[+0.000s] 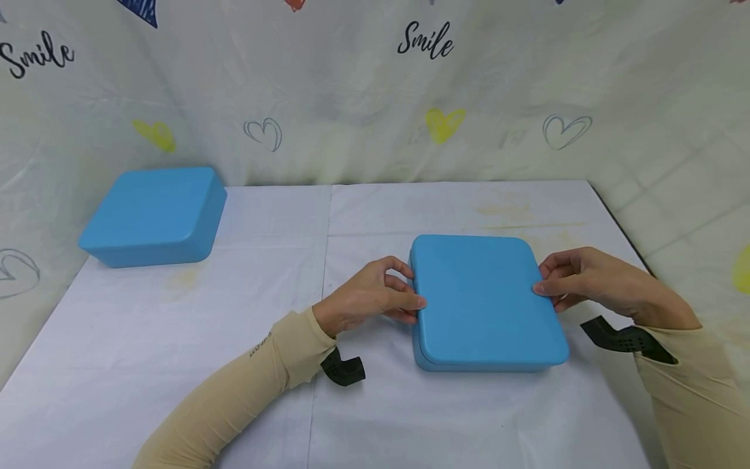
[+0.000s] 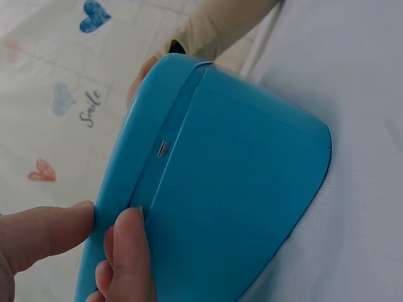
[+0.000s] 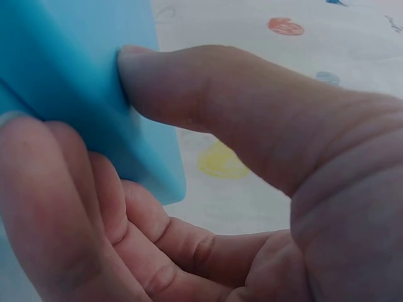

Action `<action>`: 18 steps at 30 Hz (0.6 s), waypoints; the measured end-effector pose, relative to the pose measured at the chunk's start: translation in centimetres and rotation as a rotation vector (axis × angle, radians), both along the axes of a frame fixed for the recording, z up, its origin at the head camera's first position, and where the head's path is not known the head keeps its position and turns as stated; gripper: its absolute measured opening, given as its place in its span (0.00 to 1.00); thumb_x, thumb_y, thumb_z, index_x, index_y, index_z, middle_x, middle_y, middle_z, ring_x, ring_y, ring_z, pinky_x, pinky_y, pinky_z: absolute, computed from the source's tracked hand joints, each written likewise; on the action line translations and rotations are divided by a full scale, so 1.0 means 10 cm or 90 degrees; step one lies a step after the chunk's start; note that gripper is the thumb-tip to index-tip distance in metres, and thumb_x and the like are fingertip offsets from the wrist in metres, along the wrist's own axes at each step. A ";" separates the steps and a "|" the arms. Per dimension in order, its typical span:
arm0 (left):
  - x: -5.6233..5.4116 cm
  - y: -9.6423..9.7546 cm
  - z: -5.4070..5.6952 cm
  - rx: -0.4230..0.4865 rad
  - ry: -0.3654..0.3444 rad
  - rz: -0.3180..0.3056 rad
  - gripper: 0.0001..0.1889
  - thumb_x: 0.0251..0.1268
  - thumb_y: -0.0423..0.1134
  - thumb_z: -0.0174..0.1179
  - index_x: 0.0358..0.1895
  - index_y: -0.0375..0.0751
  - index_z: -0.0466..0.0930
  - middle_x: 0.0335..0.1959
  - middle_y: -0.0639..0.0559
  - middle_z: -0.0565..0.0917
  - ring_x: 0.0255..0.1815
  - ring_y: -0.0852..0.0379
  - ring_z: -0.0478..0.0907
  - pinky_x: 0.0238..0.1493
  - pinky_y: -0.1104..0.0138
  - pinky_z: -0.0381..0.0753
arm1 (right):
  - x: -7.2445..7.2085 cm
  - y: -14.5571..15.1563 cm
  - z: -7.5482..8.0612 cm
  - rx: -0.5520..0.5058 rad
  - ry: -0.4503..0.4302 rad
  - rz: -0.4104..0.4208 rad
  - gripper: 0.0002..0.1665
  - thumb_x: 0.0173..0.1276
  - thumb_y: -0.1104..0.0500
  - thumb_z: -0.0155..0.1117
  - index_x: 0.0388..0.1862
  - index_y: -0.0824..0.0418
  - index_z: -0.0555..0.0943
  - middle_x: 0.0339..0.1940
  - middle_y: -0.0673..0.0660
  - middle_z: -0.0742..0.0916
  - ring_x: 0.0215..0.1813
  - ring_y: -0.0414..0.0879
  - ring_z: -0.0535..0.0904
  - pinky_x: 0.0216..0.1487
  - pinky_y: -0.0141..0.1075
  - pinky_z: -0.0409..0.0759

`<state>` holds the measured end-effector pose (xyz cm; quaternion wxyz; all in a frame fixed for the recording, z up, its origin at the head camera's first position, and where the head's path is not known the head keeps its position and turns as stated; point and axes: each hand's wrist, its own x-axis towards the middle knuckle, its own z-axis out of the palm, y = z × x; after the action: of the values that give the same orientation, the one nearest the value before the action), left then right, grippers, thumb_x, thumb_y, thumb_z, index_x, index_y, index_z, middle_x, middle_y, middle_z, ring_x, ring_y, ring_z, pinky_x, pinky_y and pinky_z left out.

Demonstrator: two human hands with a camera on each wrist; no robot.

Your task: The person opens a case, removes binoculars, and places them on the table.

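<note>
A blue box (image 1: 489, 306) with rounded corners lies on the right half of the white table, its lid on top. My left hand (image 1: 377, 293) pinches the lid's left edge, thumb above and fingers at the side. In the left wrist view the seam below the lid (image 2: 129, 138) shows a narrow recessed strip with a small metal piece (image 2: 163, 148). At the opposite edge, my right hand (image 1: 592, 283) grips the lid with its thumb on top and curled fingers beneath the rim. The box's contents are hidden.
A second blue box (image 1: 155, 218), closed, sits at the table's back left. Behind the table (image 1: 234, 339) hangs a pale sheet (image 1: 351, 85) printed with hearts and "Smile". Black wrist mounts (image 1: 346, 370) stick out from both sleeves.
</note>
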<state>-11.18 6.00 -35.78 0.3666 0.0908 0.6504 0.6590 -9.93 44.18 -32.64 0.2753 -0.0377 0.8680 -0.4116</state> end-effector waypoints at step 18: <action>0.02 -0.01 0.03 -0.006 0.014 -0.004 0.26 0.61 0.29 0.71 0.60 0.37 0.68 0.38 0.47 0.81 0.28 0.53 0.89 0.50 0.51 0.90 | 0.01 -0.01 0.00 -0.002 0.006 0.007 0.19 0.74 0.55 0.66 0.47 0.68 0.71 0.28 0.48 0.82 0.35 0.48 0.85 0.44 0.41 0.89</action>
<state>-10.99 5.87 -35.51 0.3623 0.0984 0.6570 0.6537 -9.84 44.06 -32.62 0.2731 -0.0447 0.8685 -0.4113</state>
